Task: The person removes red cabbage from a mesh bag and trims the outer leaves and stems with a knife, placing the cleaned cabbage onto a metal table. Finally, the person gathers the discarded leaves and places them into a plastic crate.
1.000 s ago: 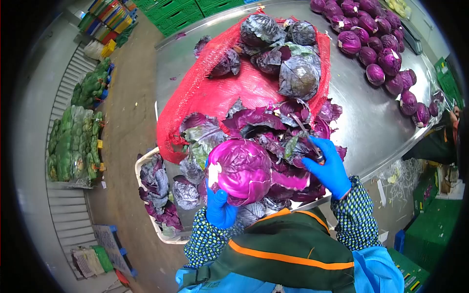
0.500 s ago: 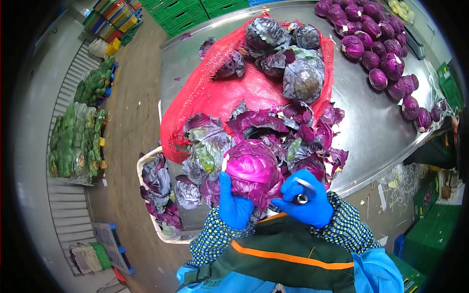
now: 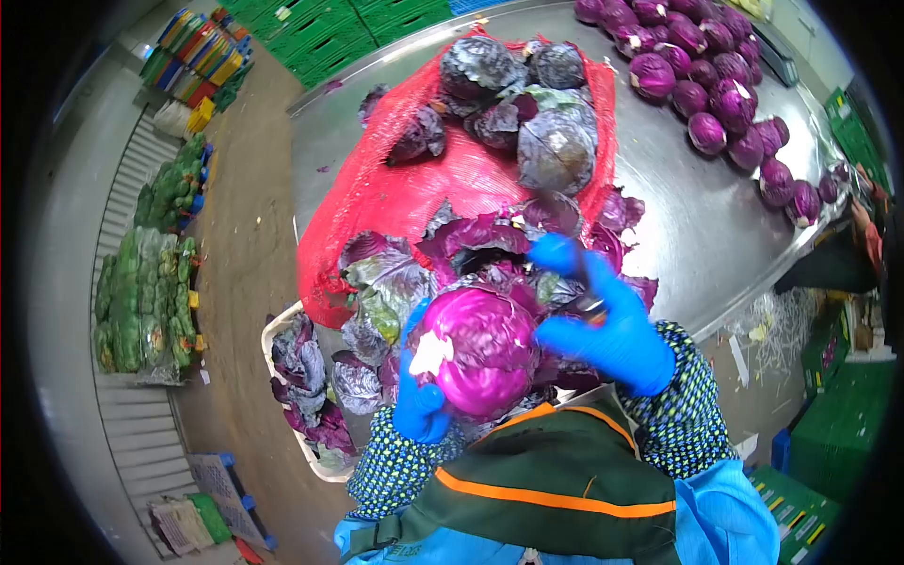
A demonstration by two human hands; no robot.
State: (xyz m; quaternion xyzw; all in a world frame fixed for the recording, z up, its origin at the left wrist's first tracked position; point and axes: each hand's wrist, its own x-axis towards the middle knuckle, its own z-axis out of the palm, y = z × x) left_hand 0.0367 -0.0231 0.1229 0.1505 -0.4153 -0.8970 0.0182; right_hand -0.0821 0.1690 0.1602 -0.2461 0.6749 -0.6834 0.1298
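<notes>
Two blue-gloved hands at lower center, apart. Our left hand (image 3: 419,386) is clamped on the left side of a red cabbage (image 3: 485,353), its pale cut stem facing left. Our right hand (image 3: 610,334) is at the cabbage's right side, thumb near it, with a dark tool (image 3: 593,306) at the fingers; too blurred for us to tell how firmly it's gripped.

Loose leaves (image 3: 391,273) lie around the cabbage, over the near edge of a red mesh bag (image 3: 377,198). Darker unpeeled cabbages (image 3: 556,153) sit on the bag, upper center. We see a pile of glossy cabbages (image 3: 733,104) on the steel tabletop (image 3: 669,188), upper right. White-rimmed bin (image 3: 325,471) with more leaves at lower left. Green crates (image 3: 315,42) at top, left of center.
</notes>
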